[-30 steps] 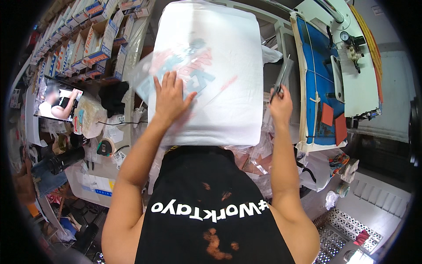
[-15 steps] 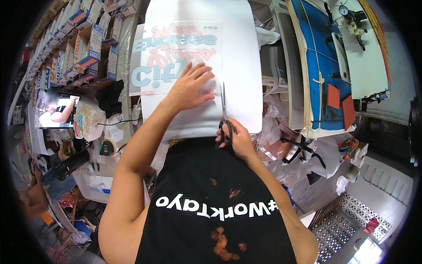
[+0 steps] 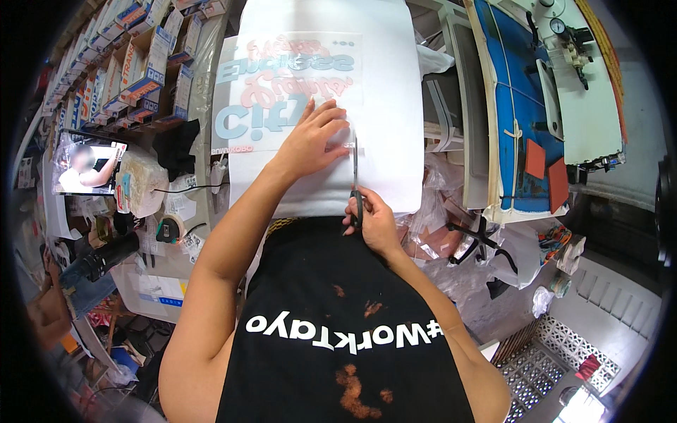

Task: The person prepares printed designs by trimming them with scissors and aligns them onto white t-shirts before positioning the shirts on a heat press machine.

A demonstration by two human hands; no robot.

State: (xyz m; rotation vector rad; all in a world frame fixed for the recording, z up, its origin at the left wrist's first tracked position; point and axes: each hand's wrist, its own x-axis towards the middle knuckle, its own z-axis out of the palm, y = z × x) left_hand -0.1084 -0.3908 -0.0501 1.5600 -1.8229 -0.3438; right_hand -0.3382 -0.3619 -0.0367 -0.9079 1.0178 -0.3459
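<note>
A clear printed film sheet with blue and pink lettering lies on a white padded table. My left hand presses flat on the sheet's right lower part, fingers spread. Just below and to the right, my right hand grips the black handles of a pair of scissors. The blades point away from me along the sheet's right edge, beside my left fingertips.
Shelves of cardboard boxes run along the left. A small screen, tape rolls and clutter sit at left. A blue and white heat press stands to the right, with plastic scraps below it.
My right hand came in from the far right with the scissors and now cuts at the sheet's right edge. A different printed sheet lies under my left hand, which has moved right.
</note>
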